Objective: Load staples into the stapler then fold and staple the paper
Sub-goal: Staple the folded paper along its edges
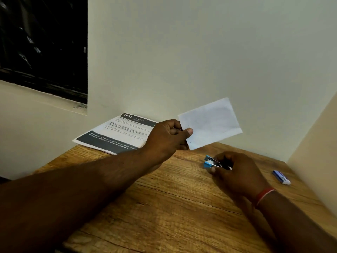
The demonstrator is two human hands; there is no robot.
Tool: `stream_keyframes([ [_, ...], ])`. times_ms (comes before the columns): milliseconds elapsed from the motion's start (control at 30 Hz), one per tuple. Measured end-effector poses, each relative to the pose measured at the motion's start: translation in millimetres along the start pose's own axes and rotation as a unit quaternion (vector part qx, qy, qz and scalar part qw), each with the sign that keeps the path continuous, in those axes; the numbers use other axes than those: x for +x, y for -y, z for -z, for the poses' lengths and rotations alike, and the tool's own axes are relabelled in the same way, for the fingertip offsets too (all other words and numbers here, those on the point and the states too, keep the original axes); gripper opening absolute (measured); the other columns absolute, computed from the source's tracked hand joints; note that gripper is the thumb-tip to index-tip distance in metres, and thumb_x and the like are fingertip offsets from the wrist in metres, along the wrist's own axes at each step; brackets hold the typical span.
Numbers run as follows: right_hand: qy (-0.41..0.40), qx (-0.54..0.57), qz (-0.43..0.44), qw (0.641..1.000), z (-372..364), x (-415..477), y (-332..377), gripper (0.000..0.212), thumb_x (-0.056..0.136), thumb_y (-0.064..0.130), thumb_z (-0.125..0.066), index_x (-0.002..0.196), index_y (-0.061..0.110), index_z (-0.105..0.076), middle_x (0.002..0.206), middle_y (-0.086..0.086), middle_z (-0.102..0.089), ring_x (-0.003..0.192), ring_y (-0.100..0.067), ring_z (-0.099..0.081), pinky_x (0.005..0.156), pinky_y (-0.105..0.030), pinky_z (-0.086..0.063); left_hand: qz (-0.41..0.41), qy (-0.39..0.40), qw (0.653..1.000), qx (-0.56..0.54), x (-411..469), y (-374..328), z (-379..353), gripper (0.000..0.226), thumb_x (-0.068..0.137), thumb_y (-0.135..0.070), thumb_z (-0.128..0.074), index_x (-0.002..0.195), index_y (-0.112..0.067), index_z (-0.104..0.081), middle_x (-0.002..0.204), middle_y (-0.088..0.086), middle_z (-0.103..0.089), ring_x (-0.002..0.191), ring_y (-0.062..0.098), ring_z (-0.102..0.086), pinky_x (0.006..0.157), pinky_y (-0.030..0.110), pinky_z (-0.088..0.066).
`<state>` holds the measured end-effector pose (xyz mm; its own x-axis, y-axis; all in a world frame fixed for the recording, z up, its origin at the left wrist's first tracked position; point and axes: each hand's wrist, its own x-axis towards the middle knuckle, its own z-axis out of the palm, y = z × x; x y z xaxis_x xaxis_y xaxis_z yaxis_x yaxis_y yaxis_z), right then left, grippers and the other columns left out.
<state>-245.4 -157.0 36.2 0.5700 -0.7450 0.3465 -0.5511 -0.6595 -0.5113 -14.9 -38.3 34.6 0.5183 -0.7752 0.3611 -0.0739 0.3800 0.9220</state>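
Fingers (174, 127) of the left hand (166, 141) pinch the folded paper (212, 123) at its edge, above and beyond the stapler (209, 162), which the right hand (236, 173) clasps. Light and floppy, the folded paper likely needs gripping close to the stapling spot.

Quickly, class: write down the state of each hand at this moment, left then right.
Left hand: closed, pinching the folded paper, lifted off the desk.
Right hand: closed around the blue stapler.
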Motion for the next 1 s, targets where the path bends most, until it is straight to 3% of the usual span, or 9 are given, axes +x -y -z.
stream_keyframes([
  [200,0.043,-0.033,-0.022,0.998,-6.0,2.3,-1.7,0.02,0.091,0.035,-0.094,0.092,0.044,-0.076,0.1,0.019,-0.075,0.095,-0.002,-0.065,0.072,-0.018,-0.045,0.002,0.026,1.0,-0.012,-1.6,1.0,-2.7,0.017,0.106,-0.018,-0.081,0.104,-0.004,-0.072,0.101,0.02,-0.087,0.091,0.034,-0.086,0.084,0.048,-0.071],
  [367,0.042,-0.002,-0.039,0.998,-3.5,0.5,2.2,0.031,0.088,0.045,-0.095,0.114,0.039,-0.081,0.113,0.018,-0.077,0.106,-0.001,-0.067,0.087,-0.025,-0.051,0.006,0.03,0.999,-0.022,-2.7,0.6,-2.1,0.02,0.105,-0.015,-0.082,0.112,0.001,-0.072,0.103,0.017,-0.088,0.099,0.033,-0.087,0.085,0.047,-0.071],
  [433,0.004,0.142,-0.029,0.989,-0.7,-1.9,9.5,0.041,0.08,0.054,-0.096,0.115,0.036,-0.083,0.112,0.017,-0.082,0.107,0.0,-0.075,0.089,-0.025,-0.052,0.005,0.029,1.0,-0.011,-4.6,0.1,-1.9,0.023,0.104,-0.016,-0.083,0.115,0.001,-0.072,0.103,0.018,-0.087,0.098,0.031,-0.087,0.081,0.041,-0.07],
  [533,0.017,0.46,-0.052,0.886,-3.3,-5.5,21.7,0.045,0.078,0.051,-0.092,0.111,0.02,-0.089,0.113,-0.002,-0.088,0.103,-0.015,-0.084,0.084,-0.034,-0.063,-0.003,0.026,1.0,0.007,-5.2,0.5,-2.6,0.027,0.102,-0.016,-0.086,0.124,-0.007,-0.072,0.101,0.014,-0.087,0.094,0.027,-0.088,0.078,0.04,-0.07],
  [600,0.025,0.55,-0.072,0.832,-9.0,-9.7,29.1,0.034,0.084,0.036,-0.091,0.11,0.013,-0.089,0.104,-0.013,-0.086,0.089,-0.023,-0.082,0.075,-0.032,-0.068,-0.013,0.022,0.998,0.055,-5.0,1.8,-3.7,0.048,0.098,-0.019,-0.09,0.139,-0.016,-0.065,0.107,0.008,-0.087,0.095,0.023,-0.087,0.084,0.046,-0.073],
  [733,-0.019,0.517,-0.1,0.85,-14.6,-15.7,32.7,0.014,0.104,0.013,-0.077,0.114,0.011,-0.087,0.092,-0.022,-0.083,0.076,-0.026,-0.079,0.073,-0.035,-0.069,-0.052,0.0,0.975,0.216,-7.5,6.5,-4.9,0.108,0.082,-0.036,-0.101,0.167,-0.036,-0.034,0.151,-0.011,-0.06,0.113,0.006,-0.076,0.096,0.025,-0.064],
  [833,-0.04,0.464,-0.093,0.88,-13.0,-17.7,35.1,0.013,0.106,0.013,-0.075,0.106,0.013,-0.089,0.09,-0.024,-0.083,0.075,-0.03,-0.08,0.078,-0.044,-0.073,-0.162,-0.02,0.926,0.341,-11.1,2.7,-4.3,0.085,0.074,-0.057,-0.099,0.147,-0.041,-0.06,0.151,-0.013,-0.05,0.137,0.01,-0.055,0.111,0.032,-0.053],
  [900,-0.041,0.445,-0.077,0.891,-13.8,-19.1,37.8,0.016,0.108,0.014,-0.074,0.104,0.014,-0.089,0.091,-0.021,-0.085,0.078,-0.031,-0.083,0.082,-0.048,-0.073,-0.246,0.002,0.887,0.391,-14.7,-2.4,-5.1,0.06,0.071,-0.071,-0.092,0.12,-0.041,-0.074,0.132,-0.016,-0.059,0.129,0.011,-0.057,0.105,0.031,-0.053],
  [1000,-0.017,0.443,-0.03,0.896,-16.1,-24.0,44.1,0.022,0.11,0.024,-0.069,0.105,0.023,-0.09,0.104,-0.012,-0.088,0.099,-0.027,-0.086,0.09,-0.045,-0.071,-0.245,0.061,0.898,0.359,-20.4,-3.9,-11.5,0.051,0.071,-0.068,-0.098,0.106,-0.038,-0.078,0.107,-0.02,-0.072,0.105,0.006,-0.071,0.088,0.024,-0.06],
])
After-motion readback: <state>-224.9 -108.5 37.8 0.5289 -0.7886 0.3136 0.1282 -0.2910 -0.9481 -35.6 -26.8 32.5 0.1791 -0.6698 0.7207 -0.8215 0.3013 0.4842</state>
